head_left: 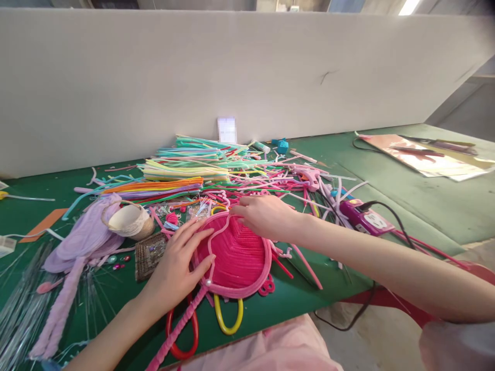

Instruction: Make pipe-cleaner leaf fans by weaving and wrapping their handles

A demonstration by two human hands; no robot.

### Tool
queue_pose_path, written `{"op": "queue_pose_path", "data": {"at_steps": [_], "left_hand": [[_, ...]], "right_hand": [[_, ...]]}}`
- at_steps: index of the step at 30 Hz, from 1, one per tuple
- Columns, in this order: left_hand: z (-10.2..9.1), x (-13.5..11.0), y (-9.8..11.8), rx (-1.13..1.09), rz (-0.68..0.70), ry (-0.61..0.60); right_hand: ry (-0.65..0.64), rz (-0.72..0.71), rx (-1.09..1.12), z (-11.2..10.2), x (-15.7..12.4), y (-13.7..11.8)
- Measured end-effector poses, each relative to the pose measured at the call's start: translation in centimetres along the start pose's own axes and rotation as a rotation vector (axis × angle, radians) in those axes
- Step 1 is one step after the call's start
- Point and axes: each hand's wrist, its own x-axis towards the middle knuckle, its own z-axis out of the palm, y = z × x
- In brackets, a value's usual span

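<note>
A heart-shaped fan (235, 257) woven from hot-pink pipe cleaners, edged in light pink, lies on the green table (386, 175). My left hand (176, 268) rests on its left edge, fingers spread and flat, thumb on the rim near a white bead. My right hand (263, 214) is at the fan's top edge, fingers curled and pinching at the pink rim. The fan's twisted pink handle (178, 330) runs toward me at lower left.
Piles of coloured pipe cleaners (185, 170) lie behind the fan. A purple glue gun (363, 217) with a black cord sits right. Lilac fuzzy pieces (85, 237), a twine spool (127, 219), red and yellow rings (228, 319) and a glittery square (149, 255) lie left. A white wall stands behind.
</note>
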Motion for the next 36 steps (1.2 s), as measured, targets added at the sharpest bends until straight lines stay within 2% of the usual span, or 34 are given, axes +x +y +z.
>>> {"op": "queue_pose_path", "data": {"at_steps": [4,10,13,19,25,36], "left_hand": [[0.3,-0.8,0.3,-0.008,-0.051,0.079],[0.6,-1.2,0.7,-0.027,-0.079,0.099],[0.4,-1.4,0.9,-0.029,-0.061,0.115],[0.0,-2.6,2.2,0.068,-0.004,0.228],[0.7,-3.3,3.1,0.053,-0.068,0.221],[1.2,-3.3,3.0,-0.017,-0.126,0.259]], "right_hand": [[-0.014,-0.105,0.057,-0.3,0.1,-0.9],[-0.023,-0.218,0.087,0.1,0.4,-2.1],[0.031,-0.248,0.069,0.8,0.9,-2.2],[0.133,-0.397,0.003,1.9,1.9,-2.3],[0.162,-0.469,-0.018,2.0,2.5,-2.4],[0.152,-0.596,-0.061,0.9,3.7,-3.0]]}}
